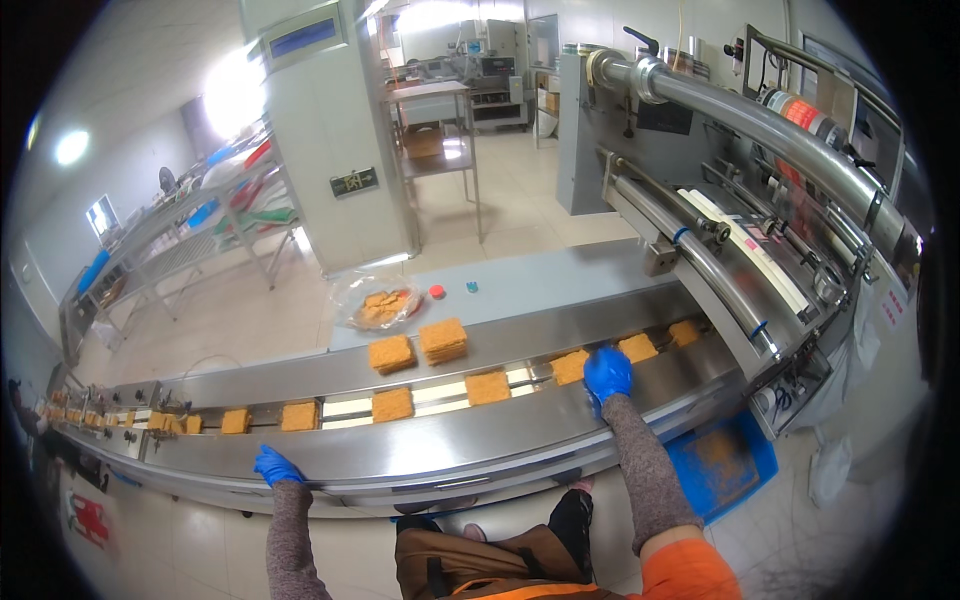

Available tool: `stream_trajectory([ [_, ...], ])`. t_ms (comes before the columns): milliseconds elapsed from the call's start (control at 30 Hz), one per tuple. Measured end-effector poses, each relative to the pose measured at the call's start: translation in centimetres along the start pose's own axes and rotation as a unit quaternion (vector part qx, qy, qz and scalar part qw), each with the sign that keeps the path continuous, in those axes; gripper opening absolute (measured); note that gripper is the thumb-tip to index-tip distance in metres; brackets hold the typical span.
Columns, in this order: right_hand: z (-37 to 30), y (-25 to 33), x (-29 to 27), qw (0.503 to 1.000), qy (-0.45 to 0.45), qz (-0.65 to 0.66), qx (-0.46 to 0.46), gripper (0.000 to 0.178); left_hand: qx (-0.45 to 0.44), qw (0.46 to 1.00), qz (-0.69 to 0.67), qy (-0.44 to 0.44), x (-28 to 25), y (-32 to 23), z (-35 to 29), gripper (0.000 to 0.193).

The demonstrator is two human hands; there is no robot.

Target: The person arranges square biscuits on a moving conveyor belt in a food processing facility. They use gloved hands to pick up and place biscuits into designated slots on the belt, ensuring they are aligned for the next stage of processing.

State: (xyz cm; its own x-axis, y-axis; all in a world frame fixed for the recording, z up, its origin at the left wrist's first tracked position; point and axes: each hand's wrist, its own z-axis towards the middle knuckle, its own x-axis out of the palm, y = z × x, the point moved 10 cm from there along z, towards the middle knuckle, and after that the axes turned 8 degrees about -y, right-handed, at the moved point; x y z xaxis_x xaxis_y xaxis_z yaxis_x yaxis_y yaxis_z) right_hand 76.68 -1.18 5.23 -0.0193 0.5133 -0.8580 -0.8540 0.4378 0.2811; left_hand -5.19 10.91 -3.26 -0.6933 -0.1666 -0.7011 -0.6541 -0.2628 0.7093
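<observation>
Pale factory tiles run back past grey cabinets and metal racks, and a long steel conveyor point(470, 425) curves across the foreground.

The right hand point(607, 374), in a blue glove, lies flat with fingers loosely spread on the conveyor's central track, closing on nothing; its fingertips touch or nearly touch an orange-brown square cake point(570, 366) just to its left. Another cake point(637, 347) sits just beyond the hand on the right, and a further one point(684, 332) lies nearer the wrapping machine point(760, 250) that the track feeds.

The left hand point(275, 466), also gloved in blue, rests on the conveyor's near edge, fingers curled over the rim, holding no cake.

Along the track to the left more cakes lie singly, spaced apart: one point(488, 387), one point(392, 404), one point(299, 415), then smaller ones far off. On the far ledge sit a single cake point(390, 353) and a small stack point(444, 340). Behind them, a clear bag of broken pieces point(378, 304) lies on a grey surface. A blue bin point(722, 462) stands on the floor beneath the machine.
</observation>
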Motion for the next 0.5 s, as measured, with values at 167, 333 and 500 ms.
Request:
stream_trajectory([
  [167, -0.3, -0.6, 0.3, 0.999, -0.016, 0.002, 0.031, 0.048, -0.063, 0.993, -0.092, 0.024, 0.5, 1.7, 0.7, 0.069],
  [333, 0.2, -2.9, 1.5, 0.995, 0.019, -0.059, 0.083, 0.081, -0.059, 0.994, -0.092, 0.018, 0.8, 1.0, 1.1, 0.070],
  [500, 0.2, -1.6, 0.8, 0.989, 0.057, -0.110, 0.086, 0.086, -0.078, 0.990, -0.115, 0.025, 1.5, 1.8, 1.1, 0.069],
])
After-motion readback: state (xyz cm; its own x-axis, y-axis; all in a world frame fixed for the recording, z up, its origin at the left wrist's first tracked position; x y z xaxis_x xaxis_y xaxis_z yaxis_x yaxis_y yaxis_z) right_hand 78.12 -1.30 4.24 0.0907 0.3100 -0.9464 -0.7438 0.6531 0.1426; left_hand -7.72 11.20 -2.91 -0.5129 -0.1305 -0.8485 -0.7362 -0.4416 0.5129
